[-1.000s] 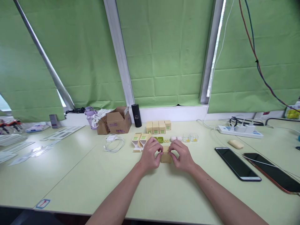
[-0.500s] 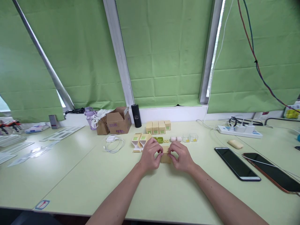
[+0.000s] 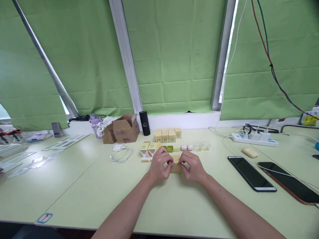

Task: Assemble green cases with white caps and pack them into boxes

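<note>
A small tan cardboard box [image 3: 176, 168] sits on the table between my hands. My left hand [image 3: 160, 164] pinches its left edge near the top, and my right hand [image 3: 191, 166] pinches the right edge. Fingers cover both sides of the box. Just behind my left hand stand tan boxes with green windows and open ends [image 3: 146, 151]. Beyond the held box lie green square containers [image 3: 169, 148], small yellow pieces [image 3: 176, 150], two pale pink cylinders [image 3: 186, 147] and two clear cups [image 3: 201, 146] with something yellow in them.
Several closed tan boxes [image 3: 168, 135] stand in a row farther back. A brown carton [image 3: 126, 129], a black bottle [image 3: 145, 123] and a white charger cable [image 3: 121, 152] are to the left. Two phones [image 3: 251, 173], an oval cream-coloured case [image 3: 250, 152] and a power strip [image 3: 254, 139] lie right.
Both hands stay at the box, their grip nearly unchanged. The view has shifted very slightly. At the far left edge, a bit of what looks like another person's hand has appeared.
</note>
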### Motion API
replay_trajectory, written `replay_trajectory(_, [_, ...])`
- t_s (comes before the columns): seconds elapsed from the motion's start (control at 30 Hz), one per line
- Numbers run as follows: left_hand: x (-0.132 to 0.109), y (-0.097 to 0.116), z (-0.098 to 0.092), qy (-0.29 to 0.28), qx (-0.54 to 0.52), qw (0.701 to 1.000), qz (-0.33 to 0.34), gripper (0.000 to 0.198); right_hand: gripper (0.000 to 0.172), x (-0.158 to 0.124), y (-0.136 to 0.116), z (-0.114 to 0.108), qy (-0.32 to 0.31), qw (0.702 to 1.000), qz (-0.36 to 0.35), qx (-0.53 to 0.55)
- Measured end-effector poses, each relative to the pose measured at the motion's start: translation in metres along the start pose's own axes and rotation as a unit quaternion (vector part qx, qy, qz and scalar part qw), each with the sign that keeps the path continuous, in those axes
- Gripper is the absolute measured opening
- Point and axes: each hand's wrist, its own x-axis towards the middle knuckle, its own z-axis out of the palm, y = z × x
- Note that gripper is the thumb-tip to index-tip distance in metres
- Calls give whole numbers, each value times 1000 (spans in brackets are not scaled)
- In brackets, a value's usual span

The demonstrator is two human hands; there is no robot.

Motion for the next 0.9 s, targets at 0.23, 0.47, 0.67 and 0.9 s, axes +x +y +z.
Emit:
replay_trajectory(0.23, [0, 5, 1, 0, -22, 999, -37, 13, 18, 0, 1, -2, -19, 1000, 8, 7])
replay_trajectory(0.47, [-1, -5, 11, 25, 18, 976, -218, 29, 32, 1, 2, -13, -82, 992, 99, 8])
replay_trajectory(0.67, [-2, -12, 14, -8, 44, 956, -289, 27, 37, 1, 5, -16, -111, 984, 140, 6])
replay_trajectory(0.9, [0, -10, 13, 0, 47, 950, -307, 25, 31, -1, 15, -11, -82, 973, 203, -76])
